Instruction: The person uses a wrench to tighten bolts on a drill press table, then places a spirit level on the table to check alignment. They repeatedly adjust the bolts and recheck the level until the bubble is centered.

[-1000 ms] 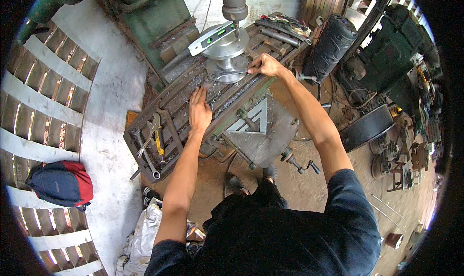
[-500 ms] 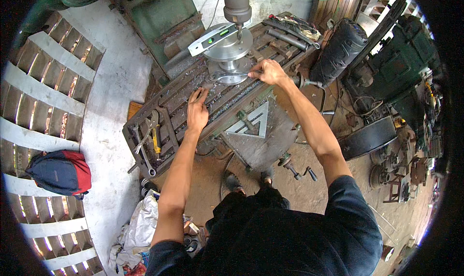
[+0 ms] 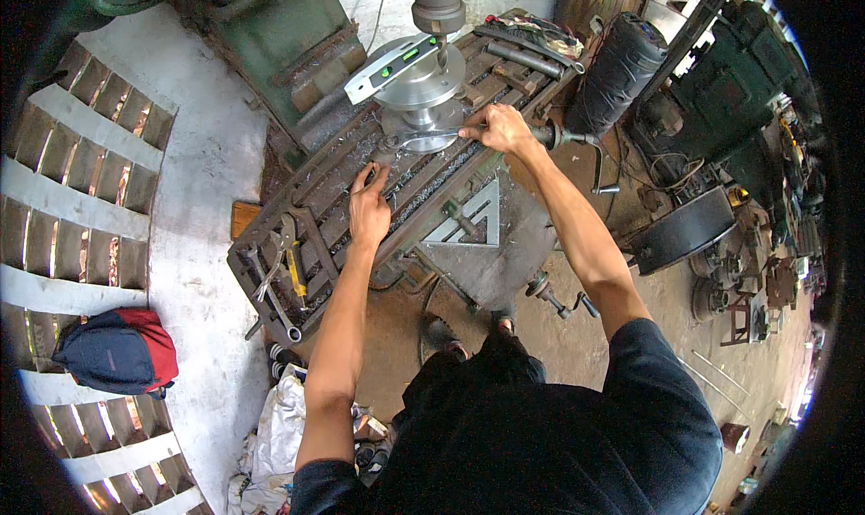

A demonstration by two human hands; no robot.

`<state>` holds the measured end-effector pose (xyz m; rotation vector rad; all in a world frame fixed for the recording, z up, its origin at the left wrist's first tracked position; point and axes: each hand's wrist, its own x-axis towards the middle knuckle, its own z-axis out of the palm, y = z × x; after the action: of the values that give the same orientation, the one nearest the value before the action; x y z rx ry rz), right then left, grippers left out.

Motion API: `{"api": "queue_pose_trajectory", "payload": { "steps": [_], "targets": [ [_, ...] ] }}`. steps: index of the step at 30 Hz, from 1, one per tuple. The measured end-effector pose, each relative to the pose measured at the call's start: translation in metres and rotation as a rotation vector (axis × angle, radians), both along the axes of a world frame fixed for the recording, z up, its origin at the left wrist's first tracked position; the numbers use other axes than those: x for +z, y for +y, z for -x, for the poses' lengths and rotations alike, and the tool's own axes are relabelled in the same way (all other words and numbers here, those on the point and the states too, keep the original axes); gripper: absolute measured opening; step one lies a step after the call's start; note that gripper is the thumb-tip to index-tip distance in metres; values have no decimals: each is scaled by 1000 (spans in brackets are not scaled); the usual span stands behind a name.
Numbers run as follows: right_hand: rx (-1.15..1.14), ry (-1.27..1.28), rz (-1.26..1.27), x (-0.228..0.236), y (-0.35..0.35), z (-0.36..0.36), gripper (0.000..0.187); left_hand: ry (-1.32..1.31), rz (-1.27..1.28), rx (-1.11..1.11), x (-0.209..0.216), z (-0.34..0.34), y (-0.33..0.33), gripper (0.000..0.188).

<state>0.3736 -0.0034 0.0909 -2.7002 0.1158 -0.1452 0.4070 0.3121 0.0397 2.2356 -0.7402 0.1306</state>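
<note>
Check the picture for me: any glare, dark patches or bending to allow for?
Head view: the slatted wall curves toward the left rim, and the corners are black; head view: the metal disc looks pale and shiny; head view: the dark shirt shows little detail; head view: left hand, right hand and wrench read fairly clearly.

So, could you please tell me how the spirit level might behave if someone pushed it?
The spirit level looks stiff, judging by its straight frame. It may slide readily, sitting on a shiny metal disc. Its left end juts past the rim, so a push could tip it.
</note>
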Motion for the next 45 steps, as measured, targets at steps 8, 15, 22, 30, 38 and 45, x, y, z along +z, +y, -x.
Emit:
{"api": "queue_pose_trajectory", "payload": {
  "steps": [8,15,22,30,38,45],
  "targets": [
    [-131,-91,48,-1,23,20,44,-24,20,-21,3,0,0,66],
    [-265,-55,82,5,52,36,46,-31,29,-20,2,0,-1,67],
    [-370,-42,103,18,77,47,53,-47,13,-11,4,0,-1,64],
    [-442,-10,63,13,111,61,37,-14,7,34,2,-1,-4,66],
    [-312,-73,61,9,96,67,33,-31,12,27,3,2,-3,66],
    [-208,-17,-129,8,75,63,32,-15,42,48,5,7,-3,69]
  ]
}}
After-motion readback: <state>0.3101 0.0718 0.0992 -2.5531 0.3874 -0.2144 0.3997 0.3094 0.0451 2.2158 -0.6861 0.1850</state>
